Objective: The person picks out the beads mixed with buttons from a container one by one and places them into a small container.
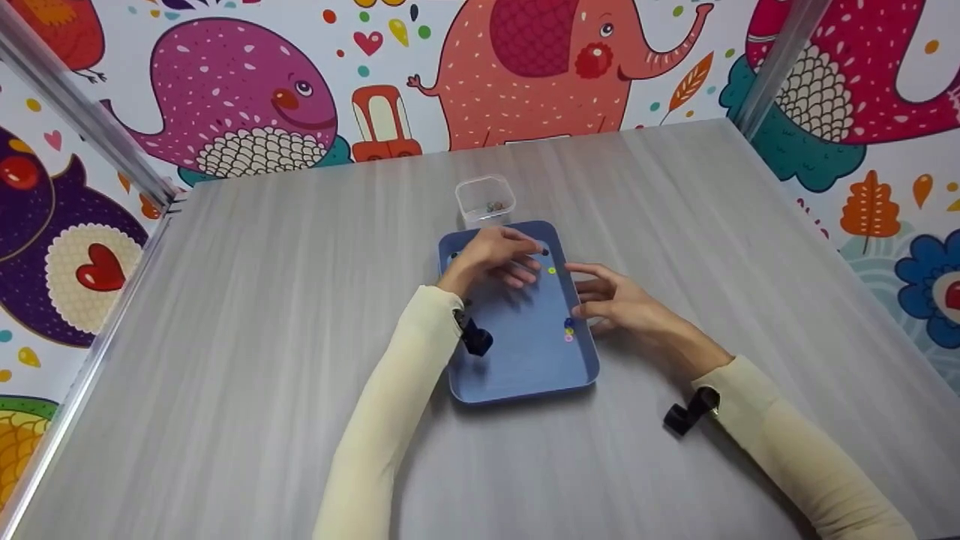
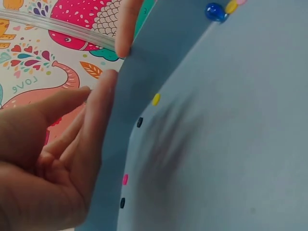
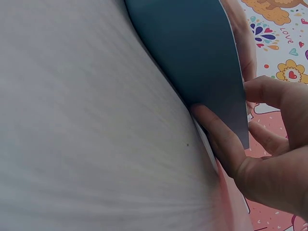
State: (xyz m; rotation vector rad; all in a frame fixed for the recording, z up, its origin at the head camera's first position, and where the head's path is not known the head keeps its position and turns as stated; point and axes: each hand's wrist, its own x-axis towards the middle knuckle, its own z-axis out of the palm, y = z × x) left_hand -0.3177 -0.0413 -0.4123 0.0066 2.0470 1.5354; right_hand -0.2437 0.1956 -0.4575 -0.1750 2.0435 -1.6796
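A blue rectangular tray (image 1: 517,375) lies on the table with small beads along its walls. Over its far part hovers my left hand (image 1: 496,255), fingers loosely extended; nothing shows between thumb and fingers in the left wrist view. Below it there, a yellow bead (image 2: 156,99), a pink bead (image 2: 125,179) and dark beads (image 2: 139,122) line the wall's foot. My right hand (image 1: 619,300) holds the tray's right side, one digit low against the outer wall (image 3: 192,53), another at the rim. Near it inside lie a blue bead (image 1: 569,322) and a pink ring-shaped bead (image 1: 568,338).
Just beyond the tray's far edge stands a clear plastic box (image 1: 486,217) with several small coloured pieces (image 1: 496,206) in it. The grey table (image 1: 285,300) is bounded by panels with cartoon animals (image 1: 540,90). A small black camera is strapped to each wrist.
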